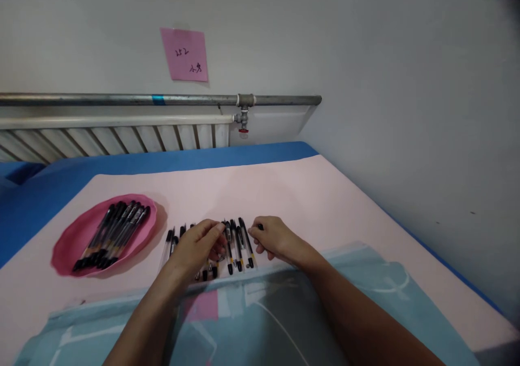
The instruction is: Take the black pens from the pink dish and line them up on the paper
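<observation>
My right hand (274, 237) is closed in a pinch, with a small black pen cap (260, 226) showing between thumb and forefinger. Just left of it, several clear-barrelled gel pens (238, 247) with black ends lie side by side on the pink table cover. My left hand (202, 240) has its fingers curled together over the middle of this row; what they hold, if anything, is hidden. More pens and pen parts (167, 246) stick out on the left of that hand, partly covered by it.
A pink scalloped plate (60, 257) on the left holds a pile of black pens (116, 233). Light-blue patterned cloth (260, 322) lies along the near edge. Behind the table are a radiator (122, 138) and a metal pipe (101, 99); a wall stands close on the right.
</observation>
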A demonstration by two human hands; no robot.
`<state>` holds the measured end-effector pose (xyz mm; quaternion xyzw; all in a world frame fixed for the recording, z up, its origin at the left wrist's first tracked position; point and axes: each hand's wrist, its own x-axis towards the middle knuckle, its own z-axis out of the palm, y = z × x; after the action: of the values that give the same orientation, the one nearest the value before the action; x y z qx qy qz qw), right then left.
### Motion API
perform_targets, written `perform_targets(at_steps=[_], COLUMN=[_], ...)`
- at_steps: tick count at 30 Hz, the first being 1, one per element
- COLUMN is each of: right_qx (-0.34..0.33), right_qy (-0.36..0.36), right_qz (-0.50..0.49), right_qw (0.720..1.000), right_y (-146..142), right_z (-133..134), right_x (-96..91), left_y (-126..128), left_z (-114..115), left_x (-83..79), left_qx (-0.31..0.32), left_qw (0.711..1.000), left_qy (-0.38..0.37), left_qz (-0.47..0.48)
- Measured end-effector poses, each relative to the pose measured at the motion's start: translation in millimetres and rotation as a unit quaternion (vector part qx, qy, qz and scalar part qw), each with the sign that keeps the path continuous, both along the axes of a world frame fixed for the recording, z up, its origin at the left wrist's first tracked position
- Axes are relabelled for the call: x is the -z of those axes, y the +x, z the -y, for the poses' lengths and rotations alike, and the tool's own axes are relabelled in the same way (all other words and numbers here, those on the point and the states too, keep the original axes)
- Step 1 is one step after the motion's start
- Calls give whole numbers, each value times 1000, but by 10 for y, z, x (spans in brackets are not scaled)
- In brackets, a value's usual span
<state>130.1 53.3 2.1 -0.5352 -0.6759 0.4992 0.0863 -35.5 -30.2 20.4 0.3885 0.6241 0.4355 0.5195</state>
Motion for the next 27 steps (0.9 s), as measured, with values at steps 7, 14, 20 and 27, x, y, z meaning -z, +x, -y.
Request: perform_targets(at_steps=[7,14,20,27], right_qx=[-100,-211,-248,-283], right_qy=[12,44,76,80], right_qz=[72,152,161,147], right_qw=[992,965,952,944], right_y=[171,266,250,280], right_z=[97,129,147,141], right_x=[-144,-240,-297,-306], left_y=[-21,-26,-16,-17], left_z=[5,9,9,11], left_x=[22,-4,-22,-9], left_qx=[22,20,37,42], left_qw=[999,998,994,993], left_qy=[-2,-11,-16,-26], left_qz=[-40,-65,-102,-111])
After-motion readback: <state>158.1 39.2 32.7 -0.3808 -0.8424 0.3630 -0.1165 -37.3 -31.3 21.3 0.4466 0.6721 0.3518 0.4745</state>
